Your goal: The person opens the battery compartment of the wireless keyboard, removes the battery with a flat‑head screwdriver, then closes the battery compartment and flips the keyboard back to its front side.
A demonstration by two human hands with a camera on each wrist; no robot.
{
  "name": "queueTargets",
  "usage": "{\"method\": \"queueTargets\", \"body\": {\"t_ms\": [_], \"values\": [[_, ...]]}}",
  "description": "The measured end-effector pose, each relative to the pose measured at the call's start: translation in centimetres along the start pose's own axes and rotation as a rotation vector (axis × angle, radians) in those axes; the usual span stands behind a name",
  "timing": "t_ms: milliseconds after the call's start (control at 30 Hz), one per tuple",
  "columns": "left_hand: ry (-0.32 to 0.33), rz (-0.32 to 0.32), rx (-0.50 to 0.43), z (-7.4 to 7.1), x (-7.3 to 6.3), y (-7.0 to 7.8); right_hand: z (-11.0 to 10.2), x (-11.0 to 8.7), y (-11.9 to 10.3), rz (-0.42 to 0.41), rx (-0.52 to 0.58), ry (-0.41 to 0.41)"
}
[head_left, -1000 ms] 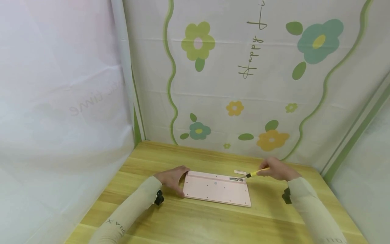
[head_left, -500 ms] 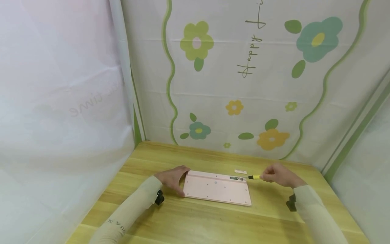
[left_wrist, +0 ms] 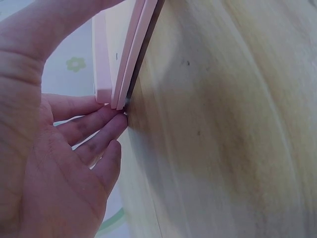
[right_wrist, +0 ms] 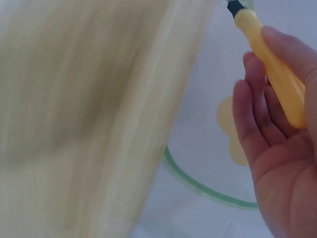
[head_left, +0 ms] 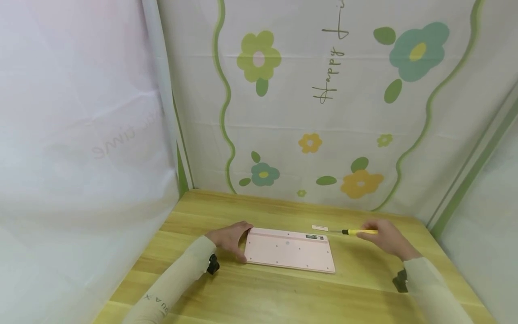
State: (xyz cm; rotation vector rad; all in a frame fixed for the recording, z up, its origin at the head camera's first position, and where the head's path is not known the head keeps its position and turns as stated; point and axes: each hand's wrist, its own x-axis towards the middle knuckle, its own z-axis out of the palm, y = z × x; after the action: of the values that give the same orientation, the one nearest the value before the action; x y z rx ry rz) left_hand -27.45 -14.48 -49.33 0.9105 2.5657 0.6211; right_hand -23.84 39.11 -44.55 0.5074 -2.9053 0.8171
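Note:
A pink keyboard [head_left: 287, 256] lies underside up on the table, with screw holes dotted over it. An uncovered battery compartment [head_left: 312, 236] shows near its far right corner. My left hand [head_left: 229, 240] spans the keyboard's left end, thumb at the near corner and fingers at the far one; the left wrist view has the fingertips touching its edge [left_wrist: 130, 59]. To the right, my right hand [head_left: 386, 236] pinches a yellow-handled screwdriver [right_wrist: 272, 64] with a black collar. Its shaft points left, apart from the keyboard. A small pink battery cover [head_left: 319, 228] lies just behind the compartment.
The wooden table [head_left: 275, 297] ends at a white flowered cloth [head_left: 283, 112] at the back. Another hanging sheet [head_left: 89, 157] closes off the left side, and cloth also hangs on the right. A small black device [head_left: 400, 281] is strapped under each wrist.
My right hand has drawn the screwdriver away from the battery compartment, out to the right. The left hand keeps its place on the keyboard. The view has shifted slightly.

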Motion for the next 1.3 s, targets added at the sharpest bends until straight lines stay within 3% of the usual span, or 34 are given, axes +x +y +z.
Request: {"method": "queueTargets", "body": {"t_ms": [267, 467, 967, 1300], "values": [[0.003, -0.010, 0.009, 0.2, -0.1, 0.0, 1.1, -1.6, 2.0, 0.065, -0.078, 0.164], [0.009, 0.003, 0.009, 0.2, 0.0, 0.1, 2.5, -2.4, 2.9, 0.167, -0.085, 0.215], [0.046, -0.024, -0.103, -0.1, -0.2, 0.2, 4.7, -2.3, 3.2, 0.248, -0.053, 0.140], [0.063, -0.055, -0.169, 0.5, -0.4, -0.4, 5.6, -2.5, 3.4, 0.291, -0.037, 0.104]]}}
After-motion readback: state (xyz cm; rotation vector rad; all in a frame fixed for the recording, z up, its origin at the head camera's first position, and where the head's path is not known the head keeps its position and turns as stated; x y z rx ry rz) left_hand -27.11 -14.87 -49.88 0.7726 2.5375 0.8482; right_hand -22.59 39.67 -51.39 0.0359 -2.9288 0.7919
